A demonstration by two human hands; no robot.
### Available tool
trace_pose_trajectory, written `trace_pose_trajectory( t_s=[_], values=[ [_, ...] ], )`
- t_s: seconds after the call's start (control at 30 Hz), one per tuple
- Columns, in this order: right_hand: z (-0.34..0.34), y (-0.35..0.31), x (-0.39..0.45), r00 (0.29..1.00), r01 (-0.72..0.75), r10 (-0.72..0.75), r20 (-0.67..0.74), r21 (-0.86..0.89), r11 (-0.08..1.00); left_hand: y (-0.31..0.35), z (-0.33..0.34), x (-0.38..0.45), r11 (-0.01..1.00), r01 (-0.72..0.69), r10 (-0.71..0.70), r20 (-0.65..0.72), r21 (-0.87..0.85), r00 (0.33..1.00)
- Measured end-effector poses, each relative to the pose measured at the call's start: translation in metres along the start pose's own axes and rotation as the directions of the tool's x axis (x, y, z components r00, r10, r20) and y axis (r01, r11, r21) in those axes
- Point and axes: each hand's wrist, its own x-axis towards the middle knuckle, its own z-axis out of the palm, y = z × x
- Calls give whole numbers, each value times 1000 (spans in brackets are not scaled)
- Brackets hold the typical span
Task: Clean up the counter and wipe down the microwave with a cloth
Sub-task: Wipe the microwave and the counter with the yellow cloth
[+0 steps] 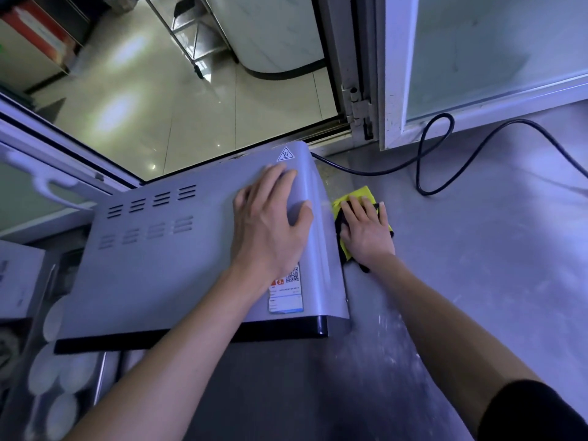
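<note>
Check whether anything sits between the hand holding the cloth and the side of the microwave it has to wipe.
Nothing visible does. The right hand presses the yellow cloth flat on the counter right beside the microwave, with no object between them. The left hand rests on the microwave's top, clear of that side. The black cord trails behind.

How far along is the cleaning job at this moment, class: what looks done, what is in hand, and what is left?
Looks done: the counter near the microwave holds only a power cord, though pale streaks remain. In hand: the left hand rests flat on the microwave's top, while the right hand presses a yellow cloth low beside its right side. Left: whether the top or front has been wiped cannot be told.
</note>
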Motion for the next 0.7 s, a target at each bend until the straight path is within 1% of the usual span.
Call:
trace_pose_trajectory(
  t_s=[0.13, 0.33, 0.4, 0.5, 0.6, 0.7],
  values=[
    [-2, 0, -63, 1000, 0, 0, 15, -27, 1000, 0, 0, 0, 1000, 6, -6, -17, -10, 1000],
    [-4, -19, -175, 996, -83, 84, 16, -21, 996, 2, -3, -1, 1000, 22, -22, -4, -14, 1000],
    [-5, -24, -214, 996, -85, 85, 7, -2, 996, 3, -3, -2, 1000, 22, -22, -3, -18, 1000],
    [-2, -33, -264, 999, -46, 46, 18, -1, 999, 2, -4, -4, 1000, 7, -7, 0, -24, 1000],
    [1, -36, -289, 999, -10, 10, 49, -8, 1000, 2, -4, -4, 1000, 3, -3, 7, -29, 1000],
    [-1, -33, -280, 997, 28, -27, 68, -8, 1000, 1, -4, -5, 1000, 2, -2, 17, -25, 1000]
  ],
)
